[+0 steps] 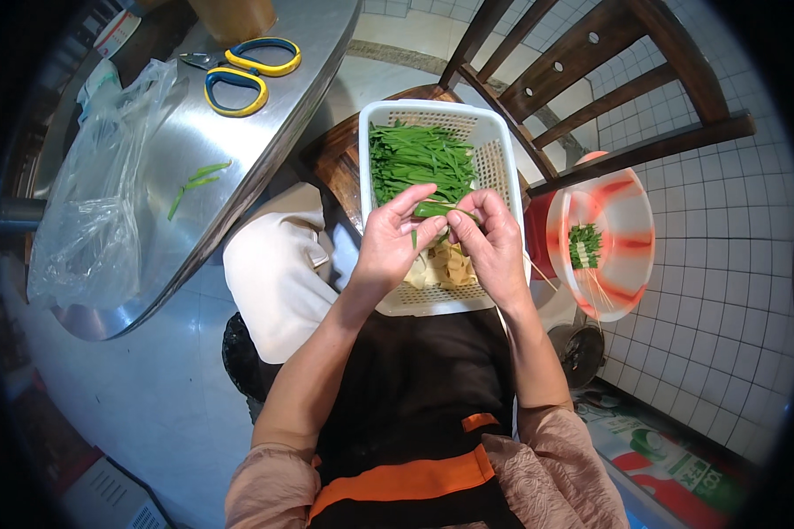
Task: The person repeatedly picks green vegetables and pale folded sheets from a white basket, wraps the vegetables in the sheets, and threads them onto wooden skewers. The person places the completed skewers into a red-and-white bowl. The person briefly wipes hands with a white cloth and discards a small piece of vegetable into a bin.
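Over a white plastic basket point(496, 125), my left hand point(394, 238) and my right hand point(493, 241) meet at a folded bundle of green chives point(433, 209). Thumb and fingers of both hands pinch it. Cut green chives point(420, 155) fill the far part of the basket. Nearer me, partly under my hands, lie pale yellow tofu-skin-like strips point(453, 268). Thin wooden skewers point(541, 271) stick out past the basket's right rim beside my right hand; their other ends are hidden.
The basket rests on a wooden chair point(337, 155). At right, an orange-and-white plastic tub point(635, 244) holds skewered green bundles point(585, 246). On the metal table point(238, 145) at left lie yellow-and-blue scissors point(238, 76), a clear plastic bag point(96, 218) and chive scraps point(195, 185).
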A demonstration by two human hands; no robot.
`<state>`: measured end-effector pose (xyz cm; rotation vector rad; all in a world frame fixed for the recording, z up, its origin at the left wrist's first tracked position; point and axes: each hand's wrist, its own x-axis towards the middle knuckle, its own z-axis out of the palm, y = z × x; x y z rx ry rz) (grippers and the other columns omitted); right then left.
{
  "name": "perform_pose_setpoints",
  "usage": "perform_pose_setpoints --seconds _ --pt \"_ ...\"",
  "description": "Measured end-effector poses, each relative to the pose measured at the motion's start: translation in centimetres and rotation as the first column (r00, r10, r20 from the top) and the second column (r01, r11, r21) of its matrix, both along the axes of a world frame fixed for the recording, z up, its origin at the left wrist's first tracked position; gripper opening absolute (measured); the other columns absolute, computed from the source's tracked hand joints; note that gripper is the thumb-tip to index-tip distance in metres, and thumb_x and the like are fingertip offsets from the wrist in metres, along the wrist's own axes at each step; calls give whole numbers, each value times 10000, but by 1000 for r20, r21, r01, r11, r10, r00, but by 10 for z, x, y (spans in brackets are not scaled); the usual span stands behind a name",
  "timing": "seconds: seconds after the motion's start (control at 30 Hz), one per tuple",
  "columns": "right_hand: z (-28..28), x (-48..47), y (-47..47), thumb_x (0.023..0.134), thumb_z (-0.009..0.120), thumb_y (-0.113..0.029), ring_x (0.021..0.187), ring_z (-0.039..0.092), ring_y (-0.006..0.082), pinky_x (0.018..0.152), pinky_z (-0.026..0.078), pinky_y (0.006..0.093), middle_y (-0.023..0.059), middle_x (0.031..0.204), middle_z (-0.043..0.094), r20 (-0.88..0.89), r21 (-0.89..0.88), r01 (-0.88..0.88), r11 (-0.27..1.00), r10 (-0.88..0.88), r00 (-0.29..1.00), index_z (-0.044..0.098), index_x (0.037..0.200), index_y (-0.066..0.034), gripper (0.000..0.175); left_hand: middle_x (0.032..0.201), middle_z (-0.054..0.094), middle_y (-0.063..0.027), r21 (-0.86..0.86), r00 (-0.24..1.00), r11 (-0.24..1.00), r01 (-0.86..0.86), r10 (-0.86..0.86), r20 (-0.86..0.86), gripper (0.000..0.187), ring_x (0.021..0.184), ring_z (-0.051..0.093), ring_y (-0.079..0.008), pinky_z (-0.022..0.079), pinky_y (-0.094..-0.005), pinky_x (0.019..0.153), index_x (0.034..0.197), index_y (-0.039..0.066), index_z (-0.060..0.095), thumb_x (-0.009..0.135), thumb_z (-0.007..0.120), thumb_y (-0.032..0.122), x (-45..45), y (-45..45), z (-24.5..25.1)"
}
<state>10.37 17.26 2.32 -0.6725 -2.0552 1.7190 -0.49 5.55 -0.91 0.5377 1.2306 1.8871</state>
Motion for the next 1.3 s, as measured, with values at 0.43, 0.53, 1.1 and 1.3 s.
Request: perform_pose_setpoints --seconds 0.43,0.53,1.1,1.3 --pt "-5 -3 -1 851 677 9 776 652 295 679 524 353 135 879 645 -52 546 50 836 -25 998 669 950 1 100 1025 658 -57 -95 999 995 35 -33 20 310 933 596 -73 500 -233 814 1219 -55 564 936 659 28 -2 2 -4" --pt "-7 -4 -2 840 680 23 775 650 301 686 526 365 138 871 642 -81 604 68 794 -23 996 663 948 3 111 986 654 -36 -159 998 986 57 -58 -5 277 892 582 -59 488 -222 776 1181 -47 582 934 667 44 -4 1 -7" --pt "3 3 19 678 673 6 779 626 287 672 506 381 116 924 636 -107 915 -21 404 293 950 645 976 -1 299 1011 648 6 96 853 961 259 -275 444 179 954 597 -53 503 -230 853 1140 49 611 988 612 145 -7 -7 8" --pt "6 9 8 818 693 -13 766 623 262 663 499 344 122 912 633 -178 765 -11 644 227 958 655 945 12 135 962 651 -5 54 951 977 207 -214 225 184 897 587 -51 478 -212 801 1103 -9 630 979 626 128 -4 -7 7"
